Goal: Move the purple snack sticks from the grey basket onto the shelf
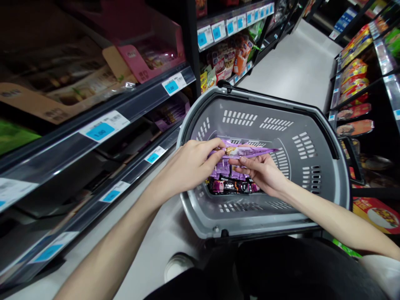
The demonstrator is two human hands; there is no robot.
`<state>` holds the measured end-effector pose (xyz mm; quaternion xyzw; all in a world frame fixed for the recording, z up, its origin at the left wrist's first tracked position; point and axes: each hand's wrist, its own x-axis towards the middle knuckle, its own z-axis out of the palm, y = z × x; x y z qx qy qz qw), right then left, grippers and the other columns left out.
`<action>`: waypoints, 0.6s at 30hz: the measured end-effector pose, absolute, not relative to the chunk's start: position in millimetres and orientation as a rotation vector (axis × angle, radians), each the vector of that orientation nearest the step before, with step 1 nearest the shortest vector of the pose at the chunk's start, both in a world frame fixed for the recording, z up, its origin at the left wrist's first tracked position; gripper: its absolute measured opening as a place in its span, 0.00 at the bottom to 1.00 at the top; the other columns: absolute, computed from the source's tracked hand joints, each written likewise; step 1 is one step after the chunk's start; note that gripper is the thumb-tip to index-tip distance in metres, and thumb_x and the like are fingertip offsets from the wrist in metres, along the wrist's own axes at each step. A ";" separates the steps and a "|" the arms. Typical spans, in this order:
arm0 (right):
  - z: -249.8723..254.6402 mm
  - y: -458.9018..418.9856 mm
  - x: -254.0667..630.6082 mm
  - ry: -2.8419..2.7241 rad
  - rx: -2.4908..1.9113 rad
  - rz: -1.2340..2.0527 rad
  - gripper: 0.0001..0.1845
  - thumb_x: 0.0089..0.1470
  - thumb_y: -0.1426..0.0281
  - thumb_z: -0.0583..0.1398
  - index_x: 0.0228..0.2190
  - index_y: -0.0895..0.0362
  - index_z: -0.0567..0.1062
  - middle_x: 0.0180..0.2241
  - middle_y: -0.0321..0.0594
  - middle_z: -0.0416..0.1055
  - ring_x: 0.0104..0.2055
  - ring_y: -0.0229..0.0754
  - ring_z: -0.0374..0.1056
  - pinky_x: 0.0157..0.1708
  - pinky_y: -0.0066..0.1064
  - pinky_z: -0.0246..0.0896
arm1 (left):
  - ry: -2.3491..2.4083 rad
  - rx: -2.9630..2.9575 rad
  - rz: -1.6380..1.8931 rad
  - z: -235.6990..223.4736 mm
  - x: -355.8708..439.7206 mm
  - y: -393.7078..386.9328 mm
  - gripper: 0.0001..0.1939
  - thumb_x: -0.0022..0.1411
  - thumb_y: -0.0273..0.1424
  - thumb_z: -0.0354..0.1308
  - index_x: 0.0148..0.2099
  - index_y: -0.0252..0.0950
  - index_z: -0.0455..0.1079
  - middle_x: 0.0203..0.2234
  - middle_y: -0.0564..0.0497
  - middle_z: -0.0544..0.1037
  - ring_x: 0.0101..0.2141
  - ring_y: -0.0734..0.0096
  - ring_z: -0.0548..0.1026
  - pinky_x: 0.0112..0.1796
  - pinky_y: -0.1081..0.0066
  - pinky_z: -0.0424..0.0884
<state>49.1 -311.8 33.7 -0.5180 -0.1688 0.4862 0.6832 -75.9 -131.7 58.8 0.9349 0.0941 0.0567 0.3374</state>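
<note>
Over a grey shopping basket (200,216), both hands hold a flat purple snack packet (250,151). My left hand (196,160) pinches its left end between thumb and fingers. My right hand (265,173) grips it from below near the middle, fingers bent under it. Beneath the hands, more purple packets (222,167) lie in the basket, partly hidden. Beside them, at the basket's near left, is a dark shiny packet (231,186) with purple patches.
Left of the basket runs a shelf with price tags (100,130) and a pink display box (146,68) of packets. Bagged snacks (354,83) hang on the right shelf. The aisle floor (300,54) stretches ahead. A shoe (178,266) shows below the basket.
</note>
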 end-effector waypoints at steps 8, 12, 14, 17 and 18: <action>37.9 -310.5 50.2 -0.319 -1.148 1.109 0.08 0.55 0.70 0.69 0.38 0.58 0.82 0.41 0.45 0.84 0.46 0.48 0.81 0.46 0.36 0.78 | 0.231 2.440 0.163 59.1 -75.5 -131.6 0.19 0.73 0.38 0.44 0.50 0.38 0.75 0.33 0.50 0.81 0.33 0.66 0.76 0.35 0.68 0.65; 43.7 -306.6 52.3 -0.263 -1.089 1.115 0.04 0.53 0.74 0.63 0.33 0.59 0.79 0.39 0.47 0.84 0.47 0.53 0.81 0.46 0.42 0.79 | 0.265 2.430 0.133 60.2 -74.8 -130.9 0.19 0.73 0.38 0.44 0.49 0.38 0.75 0.28 0.51 0.79 0.29 0.67 0.74 0.33 0.68 0.63; 46.2 -304.8 53.0 -0.253 -1.078 1.107 0.05 0.52 0.74 0.61 0.33 0.58 0.78 0.39 0.46 0.84 0.48 0.54 0.81 0.45 0.43 0.79 | 0.266 2.422 0.139 60.0 -74.3 -130.1 0.19 0.73 0.39 0.44 0.49 0.38 0.75 0.28 0.51 0.78 0.29 0.67 0.74 0.33 0.68 0.63; 47.9 -303.8 53.7 -0.248 -1.103 1.109 0.06 0.53 0.75 0.60 0.34 0.58 0.77 0.36 0.45 0.84 0.46 0.53 0.81 0.45 0.42 0.79 | 0.262 2.423 0.151 59.2 -73.6 -129.1 0.19 0.73 0.39 0.44 0.49 0.38 0.75 0.29 0.51 0.79 0.30 0.67 0.74 0.34 0.68 0.63; 48.0 -303.9 53.9 -0.248 -1.112 1.112 0.06 0.53 0.74 0.60 0.34 0.58 0.77 0.35 0.45 0.83 0.46 0.52 0.81 0.45 0.42 0.79 | 0.262 2.426 0.152 59.0 -73.4 -128.9 0.19 0.73 0.38 0.44 0.49 0.38 0.75 0.29 0.51 0.79 0.30 0.67 0.74 0.34 0.69 0.64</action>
